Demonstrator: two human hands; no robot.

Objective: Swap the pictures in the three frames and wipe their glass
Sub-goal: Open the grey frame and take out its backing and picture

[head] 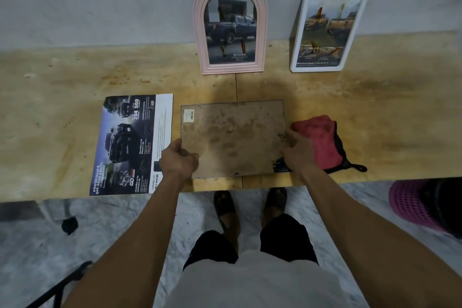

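A rectangular frame (232, 132) lies face down on the wooden table, its stained brown backing board up. My left hand (178, 159) grips its near left corner. My right hand (297, 149) holds its right edge by a small metal clip. A loose truck brochure picture (132, 144) lies flat to the left of the frame. A pink arched frame (231, 25) with a dark pickup picture leans on the wall. A white rounded frame (327, 30) with another picture leans to its right. A red cloth (322, 141) sits right of the flat frame.
The wooden table (387, 112) runs along a grey wall, its near edge just past my hands. A pink perforated basket (410, 204) stands on the floor at right. A small dark object (69, 225) lies on the marble floor at left.
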